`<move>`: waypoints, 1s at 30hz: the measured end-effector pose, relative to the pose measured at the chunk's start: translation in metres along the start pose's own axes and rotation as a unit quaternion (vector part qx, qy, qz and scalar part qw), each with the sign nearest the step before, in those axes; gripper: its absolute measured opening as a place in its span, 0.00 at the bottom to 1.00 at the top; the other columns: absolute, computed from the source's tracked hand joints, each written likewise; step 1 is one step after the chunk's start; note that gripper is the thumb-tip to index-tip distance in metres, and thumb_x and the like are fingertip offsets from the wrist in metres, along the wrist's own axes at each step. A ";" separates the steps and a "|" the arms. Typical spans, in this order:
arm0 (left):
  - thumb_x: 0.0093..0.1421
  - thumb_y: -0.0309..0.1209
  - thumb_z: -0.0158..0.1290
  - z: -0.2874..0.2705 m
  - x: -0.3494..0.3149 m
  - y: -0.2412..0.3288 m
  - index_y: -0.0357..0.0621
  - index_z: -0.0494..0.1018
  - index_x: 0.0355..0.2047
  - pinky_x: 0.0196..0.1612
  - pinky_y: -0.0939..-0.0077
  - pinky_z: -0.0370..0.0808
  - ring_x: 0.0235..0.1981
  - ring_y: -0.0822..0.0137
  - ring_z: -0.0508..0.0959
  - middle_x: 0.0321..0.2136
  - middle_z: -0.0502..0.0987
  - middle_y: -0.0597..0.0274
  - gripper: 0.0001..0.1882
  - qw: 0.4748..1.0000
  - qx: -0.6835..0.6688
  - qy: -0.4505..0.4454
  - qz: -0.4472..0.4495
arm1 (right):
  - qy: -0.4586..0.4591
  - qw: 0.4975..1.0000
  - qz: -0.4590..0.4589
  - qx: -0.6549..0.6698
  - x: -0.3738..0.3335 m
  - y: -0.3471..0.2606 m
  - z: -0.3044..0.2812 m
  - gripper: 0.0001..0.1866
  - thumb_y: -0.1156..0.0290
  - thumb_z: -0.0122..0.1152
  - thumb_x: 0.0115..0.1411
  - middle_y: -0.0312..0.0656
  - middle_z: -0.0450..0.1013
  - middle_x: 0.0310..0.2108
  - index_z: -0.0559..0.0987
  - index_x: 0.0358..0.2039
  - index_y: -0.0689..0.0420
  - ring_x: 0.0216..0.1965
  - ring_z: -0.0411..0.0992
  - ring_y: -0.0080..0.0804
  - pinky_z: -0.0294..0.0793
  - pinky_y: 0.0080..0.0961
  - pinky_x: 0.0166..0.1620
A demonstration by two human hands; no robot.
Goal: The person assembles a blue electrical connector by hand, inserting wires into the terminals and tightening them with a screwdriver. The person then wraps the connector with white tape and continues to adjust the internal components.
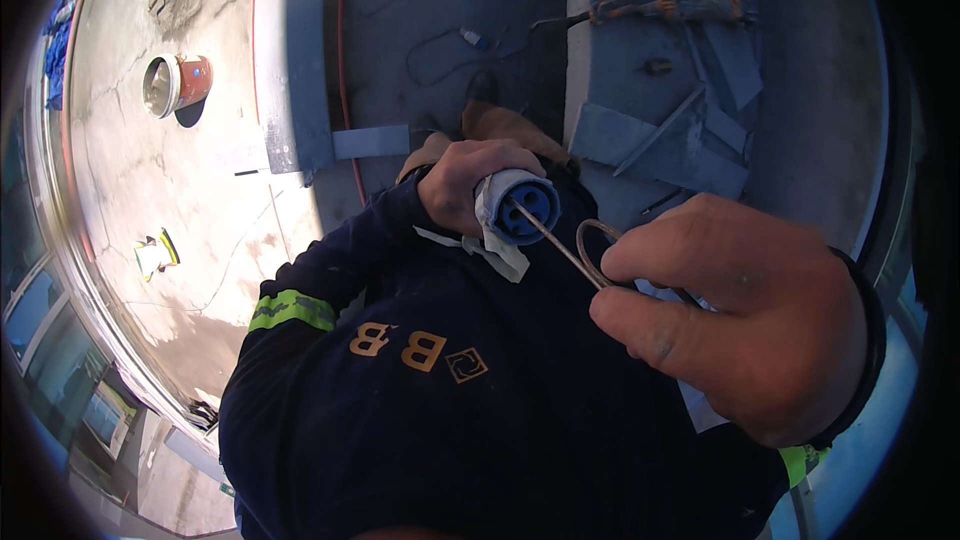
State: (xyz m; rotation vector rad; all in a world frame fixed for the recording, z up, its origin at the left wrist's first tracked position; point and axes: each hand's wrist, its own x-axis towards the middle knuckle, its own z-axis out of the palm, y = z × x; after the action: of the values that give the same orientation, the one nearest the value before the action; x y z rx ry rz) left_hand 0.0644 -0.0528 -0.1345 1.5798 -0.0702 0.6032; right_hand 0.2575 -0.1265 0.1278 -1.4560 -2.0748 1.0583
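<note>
In front of my chest, my left hand [465, 180] is wrapped round a round electrical connector with a blue face [533, 208]. Several dark round holes show in that face. A torn whitish wrapping [507, 258] covers the connector's outside and hangs loose below it. My right hand [735, 310] pinches a thin metal rod [560, 248] between thumb and fingers; a loop in it curves up beside the thumb. The rod's far end reaches into the connector's face, at or in one of the holes. How deep it goes is hidden.
A power tool with orange parts [670, 6] lies at the far right, near cut grey boards [660, 145]. A dark cable with a pale plug [473, 38] lies on the floor ahead. To the left are a reddish bucket [192, 80] and a red hose [343, 70].
</note>
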 end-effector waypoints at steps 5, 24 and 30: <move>0.41 0.34 0.75 -0.004 0.001 0.001 0.36 0.71 0.47 0.42 0.65 0.80 0.39 0.54 0.83 0.38 0.79 0.51 0.35 1.000 -0.006 -0.028 0.000 | -0.088 0.995 0.027 -0.029 0.014 -0.006 -0.011 0.11 0.81 0.68 0.46 0.48 0.74 0.34 0.81 0.33 0.67 0.32 0.77 0.36 0.79 0.23 0.28; 0.39 0.32 0.75 -0.004 0.007 0.009 0.38 0.72 0.46 0.44 0.65 0.80 0.41 0.55 0.83 0.39 0.80 0.54 0.34 0.996 -0.024 -0.073 -0.043 | -0.135 0.985 0.109 -0.001 0.041 -0.006 -0.022 0.06 0.82 0.65 0.51 0.46 0.77 0.35 0.82 0.31 0.65 0.27 0.79 0.31 0.81 0.24 0.28; 0.39 0.30 0.74 -0.004 0.004 0.007 0.38 0.72 0.46 0.44 0.65 0.80 0.40 0.55 0.83 0.39 0.80 0.53 0.33 0.999 -0.014 -0.042 -0.023 | -0.045 0.997 0.054 0.005 0.026 -0.002 -0.012 0.08 0.82 0.65 0.48 0.46 0.77 0.32 0.81 0.31 0.67 0.30 0.79 0.34 0.82 0.24 0.28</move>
State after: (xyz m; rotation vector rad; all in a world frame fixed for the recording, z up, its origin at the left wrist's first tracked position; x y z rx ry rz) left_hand 0.0637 -0.0483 -0.1261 1.5751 -0.1039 0.4975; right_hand 0.2542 -0.0993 0.1344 -1.5583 -2.0683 1.1953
